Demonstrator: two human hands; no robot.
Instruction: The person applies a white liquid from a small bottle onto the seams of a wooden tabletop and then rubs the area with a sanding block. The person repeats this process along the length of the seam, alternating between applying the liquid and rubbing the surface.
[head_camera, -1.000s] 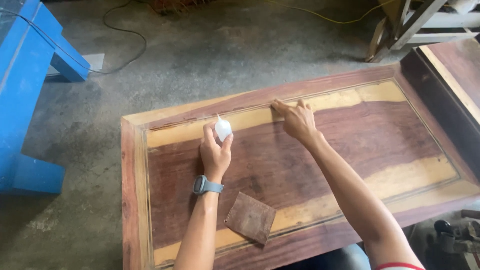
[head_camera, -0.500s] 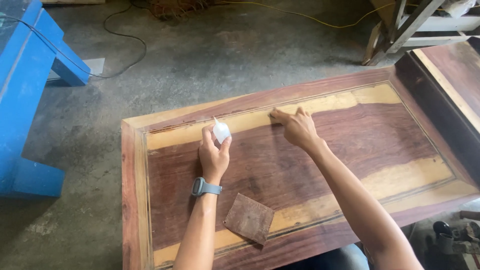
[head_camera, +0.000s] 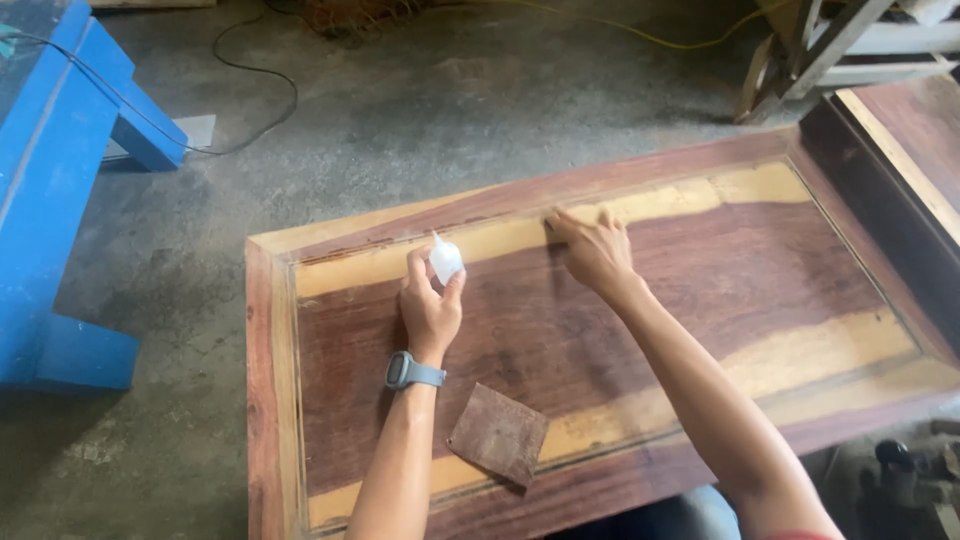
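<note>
A large framed wooden panel (head_camera: 760, 290) of dark red and yellow wood lies flat in front of me. My left hand (head_camera: 430, 310), with a grey watch on the wrist, grips a small white squeeze bottle (head_camera: 445, 260), its tip pointing up and away over the panel's far yellow band. My right hand (head_camera: 592, 248) rests flat on the panel, fingers pressed against the far inner edge of the frame. A brown square of sandpaper (head_camera: 498, 434) lies on the panel near my left forearm.
A blue wooden bench (head_camera: 60, 190) stands on the concrete floor at left, with a black cable (head_camera: 250, 110) trailing past it. Another dark wooden panel (head_camera: 900, 150) and a wooden frame (head_camera: 830, 50) are at the upper right. A tool (head_camera: 910, 470) sits at lower right.
My right hand has slid slightly left along the far inner edge of the frame. The left hand keeps the bottle in about the same place.
</note>
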